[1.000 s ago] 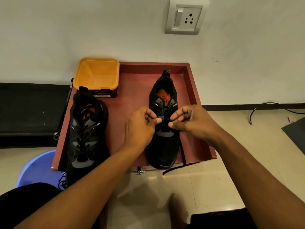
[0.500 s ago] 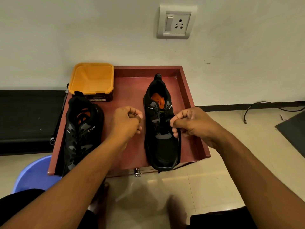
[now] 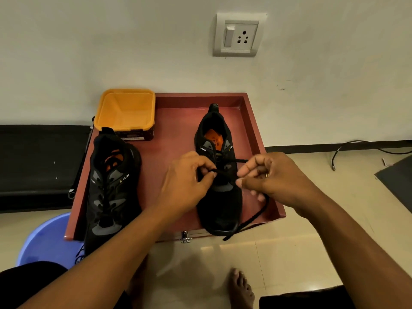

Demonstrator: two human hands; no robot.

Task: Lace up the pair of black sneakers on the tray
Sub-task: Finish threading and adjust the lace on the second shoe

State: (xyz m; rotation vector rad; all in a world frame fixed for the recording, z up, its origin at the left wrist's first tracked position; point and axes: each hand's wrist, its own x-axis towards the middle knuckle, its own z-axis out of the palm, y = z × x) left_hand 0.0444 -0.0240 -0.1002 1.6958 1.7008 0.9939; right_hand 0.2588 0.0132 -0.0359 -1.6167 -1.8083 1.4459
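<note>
Tray (image 3: 252, 121) sits low against the wall. Both black sneakers are on it, toes toward the person.

- Left sneaker (image 3: 111, 186): looks laced through; its toe overhangs the tray's near rim.
- Right sneaker (image 3: 219, 204): the one being worked on, toe at the near rim.
- Left grip (image 3: 185, 181): thumb and forefinger pinch the lace (image 3: 225, 171) over the tongue.
- Right grip (image 3: 274, 177): fingers curled, holding the other run of the same lace. The free tail drops under the palm, loops across the tray and ends past the near rim.
- Yellow tub (image 3: 124, 110) is at the tray's back-left corner. Metal latch (image 3: 185, 237) is on the tray's front face.

Judged step: drawing a crossing snug at the upper eyelets.

Risks:
- A hard sideways pull may slide the right sneaker off the near rim, since nothing pins it down.
- The trailing tail could catch on the rim corner and jerk out of the pinch.
- Uneven pulls would leave one end too short to tie.
- A jolt to the tray may tip the overhanging left sneaker onto the floor.
</note>
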